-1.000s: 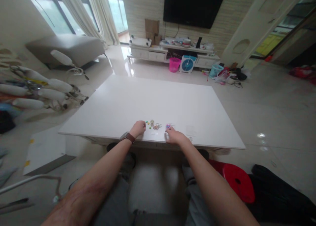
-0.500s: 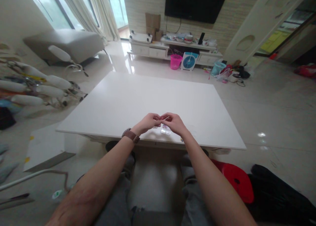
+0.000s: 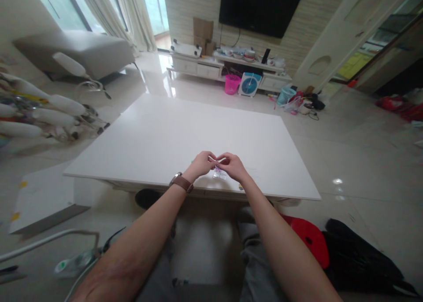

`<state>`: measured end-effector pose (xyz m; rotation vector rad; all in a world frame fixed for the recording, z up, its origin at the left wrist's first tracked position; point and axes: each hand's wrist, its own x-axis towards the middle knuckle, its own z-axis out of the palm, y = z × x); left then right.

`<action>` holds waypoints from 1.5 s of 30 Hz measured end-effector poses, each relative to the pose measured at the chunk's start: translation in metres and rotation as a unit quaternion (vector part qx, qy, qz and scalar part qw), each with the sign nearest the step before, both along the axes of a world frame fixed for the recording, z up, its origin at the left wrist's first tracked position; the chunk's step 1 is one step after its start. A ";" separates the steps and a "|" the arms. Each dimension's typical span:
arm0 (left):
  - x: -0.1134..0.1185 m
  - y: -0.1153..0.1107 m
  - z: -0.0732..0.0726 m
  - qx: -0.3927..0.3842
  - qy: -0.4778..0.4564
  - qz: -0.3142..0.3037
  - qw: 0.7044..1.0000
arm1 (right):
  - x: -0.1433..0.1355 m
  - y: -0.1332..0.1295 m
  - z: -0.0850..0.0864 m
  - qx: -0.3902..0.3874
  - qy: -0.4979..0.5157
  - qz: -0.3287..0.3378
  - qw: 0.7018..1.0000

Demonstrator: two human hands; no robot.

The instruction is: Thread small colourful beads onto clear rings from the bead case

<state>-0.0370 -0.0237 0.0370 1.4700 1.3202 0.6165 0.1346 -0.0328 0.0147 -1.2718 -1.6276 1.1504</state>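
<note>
My left hand point(image 3: 204, 163), with a brown-strapped watch point(image 3: 181, 182) at the wrist, meets my right hand point(image 3: 230, 165) above the near part of a white table point(image 3: 185, 126). Fingertips of both hands are pinched together around something too small to make out. Just below them a small clear plastic packet point(image 3: 219, 174) with pink-purple marks lies on the tabletop; whether the fingers touch it I cannot tell. A small yellow and dark item point(image 3: 241, 186) sits by the table's front edge, next to my right wrist. Beside my left hand a bit of green point(image 3: 192, 161) shows.
A red stool point(image 3: 306, 238) and a black cloth-like heap point(image 3: 360, 258) are at my right. On the left floor stand a white panel point(image 3: 46, 196) and white padded equipment point(image 3: 59, 112). A pink basket point(image 3: 232, 84) and a blue fan point(image 3: 250, 84) stand beyond the table.
The view has shifted slightly. Both hands stay together over the table, with their fingertips now closer. The packet remains below them.
</note>
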 end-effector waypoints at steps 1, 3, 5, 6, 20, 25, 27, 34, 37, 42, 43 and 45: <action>-0.001 -0.001 0.000 0.008 0.021 -0.007 1.000 | 0.000 -0.001 -0.001 -0.001 -0.014 0.000 1.000; -0.002 -0.002 0.003 0.022 0.062 -0.021 0.998 | -0.001 -0.001 -0.004 0.003 -0.036 0.005 0.999; -0.003 -0.003 0.005 0.038 0.095 -0.030 0.994 | -0.002 -0.001 -0.005 0.015 -0.054 0.013 0.998; -0.003 -0.003 0.007 0.046 0.110 -0.033 0.992 | -0.003 -0.001 -0.006 0.022 -0.064 0.017 0.998; -0.002 -0.011 0.001 0.135 0.214 -0.062 0.965 | 0.017 0.003 -0.027 -0.001 -0.390 0.012 0.921; 0.003 -0.017 0.002 0.138 0.225 -0.077 0.962 | 0.020 0.001 -0.036 -0.041 -0.448 0.045 0.892; 0.004 -0.017 0.001 0.142 0.224 -0.081 0.961 | 0.018 0.002 -0.036 -0.048 -0.463 0.047 0.884; 0.004 -0.017 -0.001 0.143 0.221 -0.086 0.961 | 0.014 0.004 -0.036 -0.077 -0.499 0.045 0.862; 0.004 -0.017 0.001 0.140 0.226 -0.086 0.960 | 0.013 0.003 -0.038 -0.096 -0.510 0.040 0.854; 0.004 -0.018 0.004 0.134 0.232 -0.084 0.960 | 0.012 0.002 -0.034 -0.116 -0.528 0.024 0.841; 0.004 -0.019 0.004 0.134 0.231 -0.084 0.960 | 0.011 0.002 -0.032 -0.118 -0.531 0.021 0.839; 0.003 -0.019 0.004 0.134 0.232 -0.085 0.960 | 0.011 0.001 -0.027 -0.120 -0.535 0.016 0.836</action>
